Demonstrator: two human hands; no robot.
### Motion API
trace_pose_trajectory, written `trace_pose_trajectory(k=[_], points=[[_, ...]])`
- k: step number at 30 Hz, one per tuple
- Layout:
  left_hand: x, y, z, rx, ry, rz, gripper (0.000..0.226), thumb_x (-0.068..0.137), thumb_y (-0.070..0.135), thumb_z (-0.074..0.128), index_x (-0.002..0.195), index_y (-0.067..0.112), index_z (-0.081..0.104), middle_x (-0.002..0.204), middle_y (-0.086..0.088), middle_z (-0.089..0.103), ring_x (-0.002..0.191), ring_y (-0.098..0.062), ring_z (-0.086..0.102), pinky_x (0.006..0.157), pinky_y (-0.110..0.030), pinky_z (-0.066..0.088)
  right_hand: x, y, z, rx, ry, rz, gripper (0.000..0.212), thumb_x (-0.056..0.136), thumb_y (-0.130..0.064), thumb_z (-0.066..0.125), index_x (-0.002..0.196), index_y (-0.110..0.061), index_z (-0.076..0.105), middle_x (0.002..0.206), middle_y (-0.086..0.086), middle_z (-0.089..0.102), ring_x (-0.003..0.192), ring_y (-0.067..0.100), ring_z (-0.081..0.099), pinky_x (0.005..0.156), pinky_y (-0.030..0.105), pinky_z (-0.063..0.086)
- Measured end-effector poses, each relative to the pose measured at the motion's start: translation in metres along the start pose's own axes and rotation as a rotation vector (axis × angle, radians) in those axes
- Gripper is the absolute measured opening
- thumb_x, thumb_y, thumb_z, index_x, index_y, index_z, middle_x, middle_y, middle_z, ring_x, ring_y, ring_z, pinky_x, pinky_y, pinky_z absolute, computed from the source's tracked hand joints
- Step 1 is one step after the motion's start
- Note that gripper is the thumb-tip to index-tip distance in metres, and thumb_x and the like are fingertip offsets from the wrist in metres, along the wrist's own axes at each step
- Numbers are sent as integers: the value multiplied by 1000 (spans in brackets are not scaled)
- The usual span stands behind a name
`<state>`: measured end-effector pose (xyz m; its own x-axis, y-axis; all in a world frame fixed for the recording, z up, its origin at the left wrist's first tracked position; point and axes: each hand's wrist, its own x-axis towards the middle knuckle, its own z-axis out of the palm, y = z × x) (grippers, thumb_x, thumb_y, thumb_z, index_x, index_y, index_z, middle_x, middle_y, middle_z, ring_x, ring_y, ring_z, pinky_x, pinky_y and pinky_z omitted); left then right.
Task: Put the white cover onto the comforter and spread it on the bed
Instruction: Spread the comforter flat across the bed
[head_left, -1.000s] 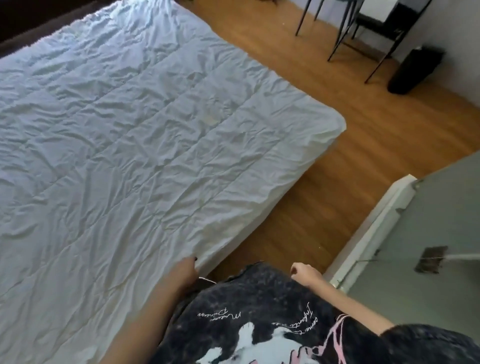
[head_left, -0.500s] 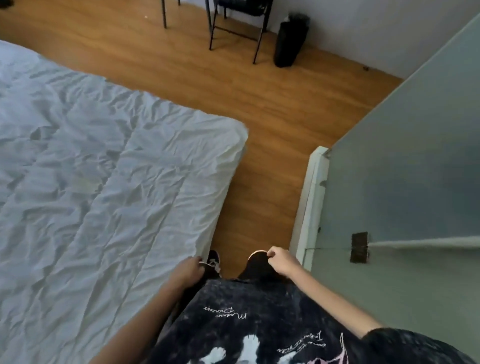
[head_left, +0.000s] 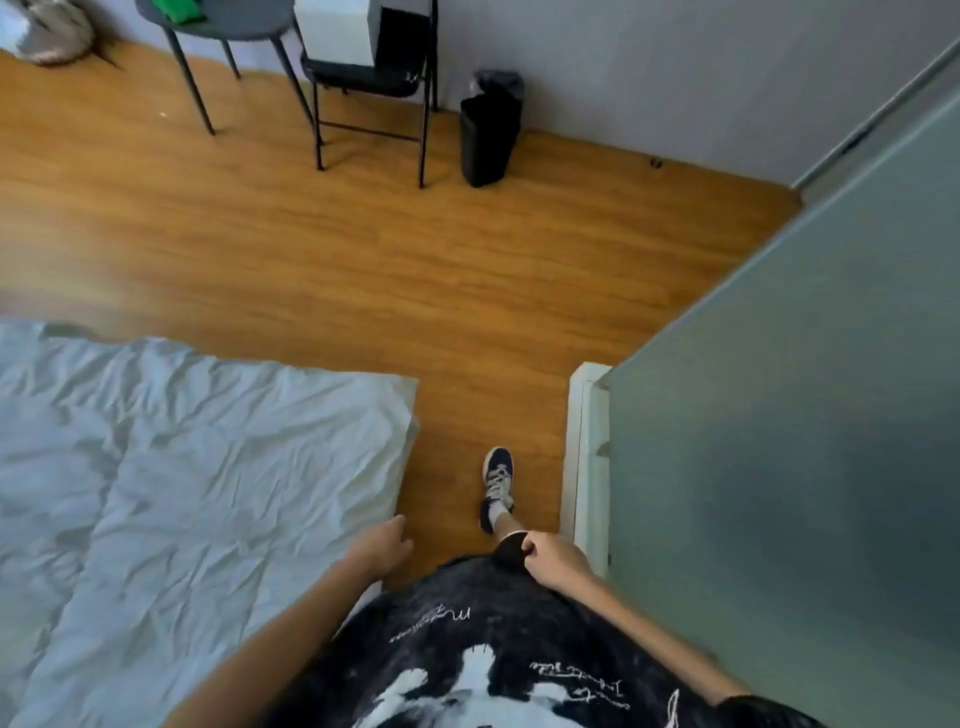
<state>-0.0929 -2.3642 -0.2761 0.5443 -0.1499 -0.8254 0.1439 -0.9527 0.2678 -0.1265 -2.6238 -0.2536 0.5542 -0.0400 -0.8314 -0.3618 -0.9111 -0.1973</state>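
Observation:
The white, wrinkled comforter (head_left: 182, 493) lies flat on the bed at the lower left, its near corner by the wooden floor. My left hand (head_left: 382, 545) hovers just past the comforter's right edge, fingers loosely apart, holding nothing. At my hip, my right hand (head_left: 553, 561) is curled into a fist against my dark clothing. No separate cover can be told apart from the comforter.
My foot in a dark sneaker (head_left: 497, 483) stands in the narrow floor strip between the bed and a white-framed frosted glass partition (head_left: 779, 415). A black folding chair (head_left: 369, 88) holding a white box, a grey table (head_left: 218, 21) and a black bin (head_left: 491, 130) stand by the far wall.
My view has swung right, away from the bed toward the floor and wall. My left hand has come off the comforter's edge. My foot has stepped forward into view.

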Motion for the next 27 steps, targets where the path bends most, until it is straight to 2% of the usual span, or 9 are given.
trace_pose_trajectory(k=[3, 7, 10, 12, 15, 18, 21, 25, 27], points=[[39, 36, -59, -50, 31, -61, 37, 98, 30, 45, 129, 10, 50, 132, -14, 57, 120, -30, 54, 95, -33, 44, 51, -15, -92, -42, -12, -47, 25, 95, -20, 47, 115, -21, 61, 118, 1, 64, 104, 20, 60, 88, 33, 50], [85, 79, -144, -86, 100, -43, 33, 96, 27, 45, 124, 10, 52, 127, -14, 60, 116, -31, 56, 90, -35, 45, 109, -48, -213, -48, 52, -49, 27, 96, -20, 43, 118, -22, 58, 114, -2, 63, 94, 18, 61, 79, 31, 49], [122, 103, -209, -146, 195, -5, 35, 96, 26, 44, 128, 13, 52, 127, -11, 59, 116, -30, 55, 90, -35, 44, 160, -78, -282, -120, 5, -77, 29, 97, -22, 41, 122, -22, 56, 116, 0, 63, 86, 18, 58, 71, 29, 44], [155, 103, -251, -166, 201, -3, 35, 96, 26, 44, 127, 13, 53, 127, -11, 59, 117, -30, 54, 90, -35, 43, 198, -105, -320, -177, -45, -87, 29, 97, -24, 42, 122, -22, 55, 119, 2, 62, 89, 20, 57, 69, 28, 41], [214, 83, -311, -208, 161, -61, 34, 94, 27, 45, 123, 11, 54, 126, -11, 61, 115, -30, 56, 89, -36, 45, 256, -155, -369, -242, -78, -68, 28, 96, -22, 43, 121, -21, 57, 120, 2, 61, 95, 21, 58, 68, 27, 41], [266, 55, -390, -247, 125, -113, 37, 97, 31, 41, 128, 14, 51, 128, -11, 60, 116, -29, 56, 90, -36, 46, 311, -217, -417, -303, -95, -54, 29, 95, -18, 44, 119, -18, 59, 125, 5, 60, 110, 24, 58, 81, 27, 43], [297, 27, -475, -341, 181, -160, 41, 99, 32, 40, 136, 16, 47, 134, -10, 57, 120, -28, 55, 93, -35, 45, 355, -289, -472, -379, -68, -97, 30, 90, -17, 48, 116, -19, 62, 126, 5, 62, 114, 24, 57, 90, 27, 44], [316, -20, -569, -539, 286, -263, 43, 98, 29, 41, 139, 16, 46, 133, -12, 58, 117, -30, 57, 93, -36, 47, 403, -411, -548, -431, 71, -247, 30, 92, -16, 46, 117, -19, 62, 125, 2, 63, 114, 26, 57, 86, 28, 43], [324, -46, -603, -599, 306, -297, 43, 98, 30, 41, 139, 16, 46, 134, -11, 58, 118, -29, 56, 95, -36, 47, 430, -475, -574, -469, 68, -299, 28, 93, -16, 45, 116, -19, 61, 125, 3, 62, 113, 27, 57, 84, 29, 42]])
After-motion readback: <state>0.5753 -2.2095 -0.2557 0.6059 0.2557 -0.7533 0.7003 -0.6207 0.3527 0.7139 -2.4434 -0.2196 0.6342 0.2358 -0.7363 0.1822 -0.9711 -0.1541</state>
